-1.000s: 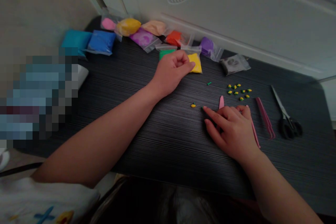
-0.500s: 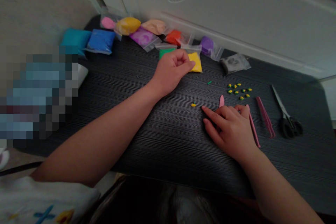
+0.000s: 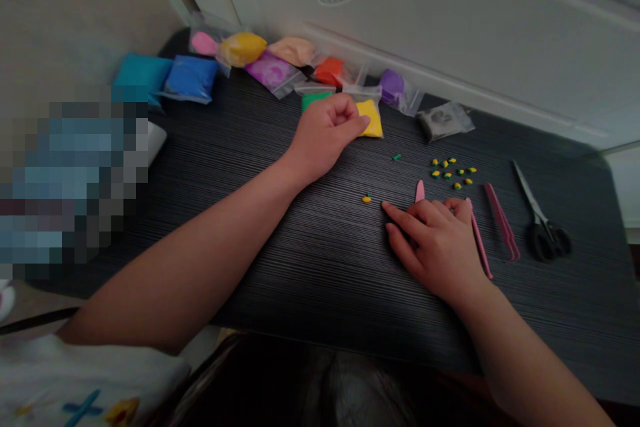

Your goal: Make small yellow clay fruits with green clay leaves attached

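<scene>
My left hand (image 3: 325, 133) is closed, its fingers curled and thumb pointing right. It overlaps the bag of green clay (image 3: 316, 100) and the bag of yellow clay (image 3: 371, 121). Whatever its fingers may hold is hidden. My right hand (image 3: 435, 240) lies palm down on the table with the forefinger stretched out and nothing gripped. Just left of that fingertip sits a tiny yellow clay piece (image 3: 367, 199) with a bit of green on it. A pink flat-ended tool (image 3: 419, 191) shows beyond the knuckles, partly covered. Along the hand's right side lies a thin pink stick tool (image 3: 480, 240).
Several small yellow-and-green clay pieces (image 3: 447, 175) and a green clay scrap (image 3: 397, 157) lie beyond my right hand. Pink tweezers (image 3: 501, 223) and scissors (image 3: 540, 213) are at the right. Bagged clay, including blue (image 3: 191, 79) and purple (image 3: 393, 87), lines the back.
The whole view has shifted very slightly, with the table things a little farther left. Both hands hold the same poses.
</scene>
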The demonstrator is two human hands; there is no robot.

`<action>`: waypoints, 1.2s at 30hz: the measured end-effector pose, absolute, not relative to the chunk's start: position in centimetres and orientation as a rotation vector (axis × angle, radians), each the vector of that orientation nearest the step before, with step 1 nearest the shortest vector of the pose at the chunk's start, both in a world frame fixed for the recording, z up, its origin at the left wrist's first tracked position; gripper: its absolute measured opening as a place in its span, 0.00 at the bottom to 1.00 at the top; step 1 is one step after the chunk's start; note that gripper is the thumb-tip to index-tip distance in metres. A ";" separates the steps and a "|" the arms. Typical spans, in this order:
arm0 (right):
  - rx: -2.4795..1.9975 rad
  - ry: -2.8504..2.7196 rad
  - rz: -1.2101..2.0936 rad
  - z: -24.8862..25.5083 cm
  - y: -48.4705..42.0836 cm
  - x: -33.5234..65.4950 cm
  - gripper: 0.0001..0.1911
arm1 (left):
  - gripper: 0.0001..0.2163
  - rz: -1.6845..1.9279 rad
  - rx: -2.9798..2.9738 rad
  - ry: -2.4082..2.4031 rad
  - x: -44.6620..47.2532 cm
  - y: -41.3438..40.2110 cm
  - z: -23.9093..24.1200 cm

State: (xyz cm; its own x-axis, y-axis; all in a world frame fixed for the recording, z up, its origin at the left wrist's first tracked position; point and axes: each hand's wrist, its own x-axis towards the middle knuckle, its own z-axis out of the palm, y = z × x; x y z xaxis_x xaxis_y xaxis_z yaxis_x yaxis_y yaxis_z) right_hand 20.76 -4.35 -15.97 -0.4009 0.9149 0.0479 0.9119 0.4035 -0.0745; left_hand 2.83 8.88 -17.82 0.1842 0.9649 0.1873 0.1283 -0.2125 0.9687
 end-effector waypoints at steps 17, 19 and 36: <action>-1.609 -2.509 0.065 -16.3 -4.3 21.1 0.15 | 0.09 1.152 1.556 1.080 2.8 8.9 -17.9; -1.607 -2.522 0.057 -16.2 -4.4 21.1 0.15 | 0.09 1.162 1.560 1.084 2.8 8.9 -17.9; -1.546 -2.268 0.074 -16.8 -4.2 21.2 0.09 | 0.09 1.165 1.546 1.078 2.8 8.9 -17.9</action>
